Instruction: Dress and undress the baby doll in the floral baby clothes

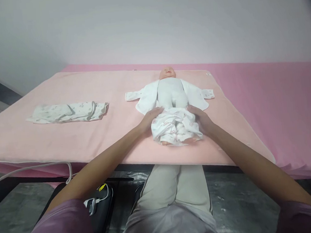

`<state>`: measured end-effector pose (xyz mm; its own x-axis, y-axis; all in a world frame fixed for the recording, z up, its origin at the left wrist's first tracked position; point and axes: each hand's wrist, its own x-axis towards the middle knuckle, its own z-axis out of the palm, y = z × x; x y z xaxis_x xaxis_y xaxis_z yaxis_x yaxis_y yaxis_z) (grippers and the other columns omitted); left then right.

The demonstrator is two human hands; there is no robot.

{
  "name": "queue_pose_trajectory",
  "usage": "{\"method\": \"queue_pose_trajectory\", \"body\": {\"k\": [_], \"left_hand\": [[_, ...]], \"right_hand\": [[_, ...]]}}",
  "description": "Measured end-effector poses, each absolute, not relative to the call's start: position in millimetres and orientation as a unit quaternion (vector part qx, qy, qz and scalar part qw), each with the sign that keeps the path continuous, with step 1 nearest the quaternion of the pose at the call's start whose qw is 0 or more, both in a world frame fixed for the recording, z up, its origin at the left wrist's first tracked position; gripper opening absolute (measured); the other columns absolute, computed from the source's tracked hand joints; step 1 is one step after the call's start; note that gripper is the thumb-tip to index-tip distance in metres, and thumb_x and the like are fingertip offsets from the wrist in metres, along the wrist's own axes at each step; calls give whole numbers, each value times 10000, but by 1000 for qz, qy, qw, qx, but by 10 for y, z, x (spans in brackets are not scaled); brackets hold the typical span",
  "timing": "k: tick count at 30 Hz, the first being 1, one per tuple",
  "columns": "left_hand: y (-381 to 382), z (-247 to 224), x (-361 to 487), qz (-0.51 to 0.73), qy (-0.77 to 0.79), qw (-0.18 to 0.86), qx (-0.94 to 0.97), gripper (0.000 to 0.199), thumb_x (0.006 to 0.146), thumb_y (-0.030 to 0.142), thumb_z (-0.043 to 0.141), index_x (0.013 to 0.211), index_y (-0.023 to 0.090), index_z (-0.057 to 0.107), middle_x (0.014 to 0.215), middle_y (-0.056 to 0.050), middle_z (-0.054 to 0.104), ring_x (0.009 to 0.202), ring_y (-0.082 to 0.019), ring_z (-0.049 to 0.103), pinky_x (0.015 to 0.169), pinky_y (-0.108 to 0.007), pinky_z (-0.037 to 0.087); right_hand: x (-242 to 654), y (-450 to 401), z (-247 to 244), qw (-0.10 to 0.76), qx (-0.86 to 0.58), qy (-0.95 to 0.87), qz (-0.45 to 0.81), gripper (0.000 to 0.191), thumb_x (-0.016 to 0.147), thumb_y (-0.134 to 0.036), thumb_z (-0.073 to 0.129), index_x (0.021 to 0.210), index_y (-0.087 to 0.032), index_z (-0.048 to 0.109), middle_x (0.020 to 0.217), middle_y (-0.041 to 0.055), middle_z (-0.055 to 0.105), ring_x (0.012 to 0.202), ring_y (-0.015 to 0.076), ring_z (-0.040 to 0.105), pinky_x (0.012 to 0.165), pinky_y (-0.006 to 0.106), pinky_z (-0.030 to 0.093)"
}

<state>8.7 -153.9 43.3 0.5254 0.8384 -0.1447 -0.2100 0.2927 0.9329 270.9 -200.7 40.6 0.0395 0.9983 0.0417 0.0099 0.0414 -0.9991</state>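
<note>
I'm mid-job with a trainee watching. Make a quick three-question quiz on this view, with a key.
1. True or false: the doll lies face up on the peach blanket.
2. Which hands touch the bunched garment? A) left only; B) right only; C) both.
3. Fill in: in the picture, the folded cloth lies to the ____ of the doll.

Key: 1. True. 2. C: the left hand and the right hand. 3. Left.
</note>
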Motion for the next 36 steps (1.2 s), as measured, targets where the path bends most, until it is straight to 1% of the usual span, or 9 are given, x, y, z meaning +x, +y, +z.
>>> {"method": "queue_pose_trajectory", "body": {"k": [3,6,11,16,18,21,26,31,36], "left_hand": [[-1393,376,-59,410,356,683,488,555,677,539,1030,760,205,594,689,20,609,626,-133,579,618,-291,451],[-1264,368,-240,443,374,630,517,632,691,582,1006,670,218,490,616,39,500,557,-105,467,559,-280,358],[-1305,680,-280,362,385,527,665,559,835,652,875,701,213,555,671,11,535,628,-136,495,613,-302,339],[-1395,1048,5,298,322,347,829,475,936,606,795,767,210,595,787,-15,573,773,-175,519,728,-326,386],[-1320,1028,110,328,306,364,816,484,980,631,739,798,214,574,784,-8,543,746,-165,485,715,-321,377],[-1122,800,159,413,343,421,731,514,972,688,728,851,225,543,754,16,495,683,-143,438,652,-299,337],[-927,311,108,423,382,509,645,574,864,734,822,875,224,558,756,34,544,664,-123,461,616,-269,342],[-987,201,246,433,367,594,570,605,849,774,815,945,226,577,815,33,581,710,-121,526,636,-245,412],[-1067,257,311,441,355,630,532,628,884,817,753,951,234,529,860,25,581,771,-141,562,704,-264,469]], "right_hand": [[2941,-1945,387,492,-457,-527,521,466,827,-614,880,772,-237,612,760,-11,595,707,177,550,695,316,473],[3144,-1920,434,475,-474,-554,492,461,849,-654,875,847,-231,692,784,-7,619,741,181,563,714,312,444],[2983,-1937,686,459,-519,-650,312,445,979,-646,740,841,-229,666,786,10,631,751,191,538,722,334,401],[2559,-1827,983,336,-513,-775,154,347,1099,-510,584,883,-240,614,753,26,634,694,209,519,712,362,348],[2498,-1705,1021,326,-515,-776,162,356,1109,-526,559,899,-242,603,742,24,628,681,211,520,705,360,345],[2596,-1514,930,371,-550,-717,213,413,1077,-605,610,885,-240,598,764,10,639,693,191,525,703,339,360],[2957,-1371,498,392,-540,-647,370,554,897,-738,799,829,-227,596,705,-33,555,652,141,436,646,297,301],[2929,-1377,259,492,-454,-506,544,626,691,-696,957,849,-243,554,722,-49,537,637,143,465,610,274,349],[2687,-1406,328,539,-439,-493,523,589,811,-739,862,951,-281,520,769,-43,580,654,175,520,628,299,425]]}}
